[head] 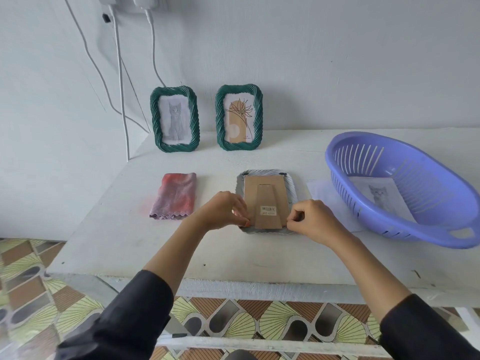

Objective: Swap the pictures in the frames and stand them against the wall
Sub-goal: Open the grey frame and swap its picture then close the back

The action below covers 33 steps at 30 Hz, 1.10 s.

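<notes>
Flanking the frame [267, 189]: cloth [174, 195], basket [439, 193].

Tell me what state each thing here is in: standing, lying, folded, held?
Cat frame, upright against the wall.
Plant frame, upright against the wall.
Grey frame, face down on the table, cardboard back on, stand folded flat.
Cloth, folded, lying flat.
Basket, open side up, holding a cat picture.
Left hand, pinches the grey frame's lower left edge.
Right hand, pinches its lower right edge.

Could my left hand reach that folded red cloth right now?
Probably yes. The red cloth lies just left of the left hand, nothing between them, though that hand pinches the lower edge of the face-down frame.
</notes>
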Motion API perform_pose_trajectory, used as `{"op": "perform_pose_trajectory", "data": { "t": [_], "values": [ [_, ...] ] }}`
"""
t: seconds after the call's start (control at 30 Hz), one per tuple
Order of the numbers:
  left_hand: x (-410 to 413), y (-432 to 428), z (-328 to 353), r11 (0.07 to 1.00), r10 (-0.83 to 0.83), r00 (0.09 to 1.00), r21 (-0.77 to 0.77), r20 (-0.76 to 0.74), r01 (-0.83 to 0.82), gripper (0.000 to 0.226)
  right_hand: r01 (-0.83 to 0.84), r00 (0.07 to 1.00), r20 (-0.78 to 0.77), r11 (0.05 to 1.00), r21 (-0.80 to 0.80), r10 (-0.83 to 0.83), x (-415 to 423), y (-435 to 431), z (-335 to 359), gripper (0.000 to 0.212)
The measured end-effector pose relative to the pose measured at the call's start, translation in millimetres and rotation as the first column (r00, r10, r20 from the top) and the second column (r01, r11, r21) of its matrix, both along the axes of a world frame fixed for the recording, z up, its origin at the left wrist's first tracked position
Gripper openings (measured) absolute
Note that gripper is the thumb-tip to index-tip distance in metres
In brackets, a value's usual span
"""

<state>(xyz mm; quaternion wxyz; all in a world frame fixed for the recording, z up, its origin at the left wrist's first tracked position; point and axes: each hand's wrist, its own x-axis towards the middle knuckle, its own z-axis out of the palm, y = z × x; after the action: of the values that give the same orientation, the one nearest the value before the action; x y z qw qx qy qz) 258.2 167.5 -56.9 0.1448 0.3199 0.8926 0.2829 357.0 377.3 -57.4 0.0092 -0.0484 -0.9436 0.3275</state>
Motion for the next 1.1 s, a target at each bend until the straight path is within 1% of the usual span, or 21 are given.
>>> {"op": "perform_pose_trajectory", "data": {
  "t": [0.03, 0.1, 0.13, 0.2, 0.23, 0.27, 0.3, 0.4, 0.5, 0.6, 0.8, 0.97, 1.1],
  "values": [
    [0, 0, -1, 0.999, 0.016, 1.0, 0.029, 0.015, -0.017, 0.015, -0.009, 0.999, 0.034, 1.0, -0.02, 0.01, -2, 2, 2, 0.017],
    [-1, 1, -6, 0.977, 0.125, 0.992, 0.172, 0.036, -0.129, 0.016, -0.02, 0.997, 0.071, 0.999, -0.05, 0.024, -8, 8, 6, 0.01],
    [-3, 2, -9, 0.938, 0.221, 0.974, 0.263, 0.042, -0.225, 0.016, -0.012, 0.998, 0.063, 0.999, -0.048, 0.015, -13, 11, 8, 0.005],
    [-9, 4, -11, 0.817, 0.424, 0.903, 0.398, 0.076, -0.417, 0.015, 0.038, 0.999, 0.013, 0.999, -0.021, -0.038, -25, 16, 10, 0.012],
    [-15, 6, -11, 0.764, 0.494, 0.863, 0.422, 0.102, -0.487, 0.015, 0.073, 0.997, -0.015, 0.997, -0.015, -0.073, -34, 18, 10, 0.015],
    [-21, 9, -12, 0.735, 0.537, 0.835, 0.421, 0.118, -0.532, 0.016, 0.109, 0.993, -0.04, 0.994, -0.016, -0.109, -44, 18, 11, 0.018],
    [-28, 12, -12, 0.727, 0.558, 0.82, 0.403, 0.124, -0.556, 0.017, 0.139, 0.988, -0.065, 0.99, -0.01, -0.139, -55, 18, 11, 0.021],
    [-46, 25, -12, 0.776, 0.542, 0.836, 0.33, 0.089, -0.538, 0.024, 0.202, 0.975, -0.106, 0.978, 0.055, -0.195, -88, 19, 6, 0.026],
    [-59, 39, -13, 0.84, 0.495, 0.869, 0.254, 0.008, -0.48, 0.027, 0.199, 0.979, -0.078, 0.972, 0.125, -0.19, -108, 17, 2, 0.026],
    [-67, 47, -18, 0.873, 0.46, 0.887, 0.209, -0.048, -0.441, 0.024, 0.202, 0.979, -0.049, 0.973, 0.11, -0.197, -115, 17, -5, 0.024],
    [-75, 47, -24, 0.9, 0.423, 0.902, 0.156, -0.085, -0.408, 0.025, 0.221, 0.974, -0.075, 0.973, 0.068, -0.216, -115, 19, -14, 0.023],
    [-82, 47, -21, 0.908, 0.41, 0.908, 0.135, -0.086, -0.397, 0.023, 0.221, 0.972, -0.098, 0.971, 0.095, -0.212, -115, 16, -14, 0.022],
    [-84, 47, -22, 0.902, 0.419, 0.905, 0.144, -0.076, -0.406, 0.016, 0.243, 0.967, -0.106, 0.965, 0.098, -0.233, -114, 15, -15, 0.02]
  ]
}}
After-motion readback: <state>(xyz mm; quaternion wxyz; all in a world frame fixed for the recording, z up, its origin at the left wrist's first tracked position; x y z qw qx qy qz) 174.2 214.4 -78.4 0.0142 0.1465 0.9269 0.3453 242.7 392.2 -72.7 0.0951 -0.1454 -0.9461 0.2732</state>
